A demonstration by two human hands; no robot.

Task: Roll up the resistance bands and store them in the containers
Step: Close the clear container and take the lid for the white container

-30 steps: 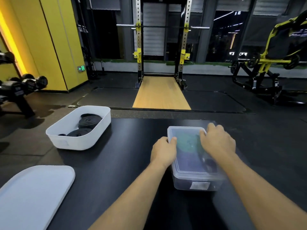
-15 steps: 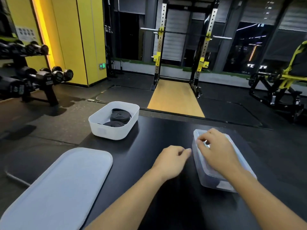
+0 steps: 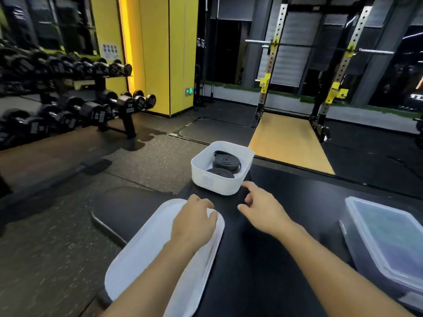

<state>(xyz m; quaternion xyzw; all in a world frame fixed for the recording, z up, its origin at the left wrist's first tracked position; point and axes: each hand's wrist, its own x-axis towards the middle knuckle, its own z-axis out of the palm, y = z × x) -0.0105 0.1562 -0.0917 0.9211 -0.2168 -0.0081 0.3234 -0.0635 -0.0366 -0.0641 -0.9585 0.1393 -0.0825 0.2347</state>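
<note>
My left hand (image 3: 194, 223) lies on the flat white plastic lid (image 3: 146, 252); whether it grips, I cannot tell. My right hand (image 3: 263, 211), loose and empty, is near the open white plastic bin (image 3: 215, 183) holding rolled black resistance bands (image 3: 225, 162). A closed clear plastic box (image 3: 386, 239) stands at right.

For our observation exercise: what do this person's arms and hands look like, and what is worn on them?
Both forearms are bare; no sleeve shows. The left hand and right hand wear no gloves, and no watch, ring or wristband is visible.
</note>
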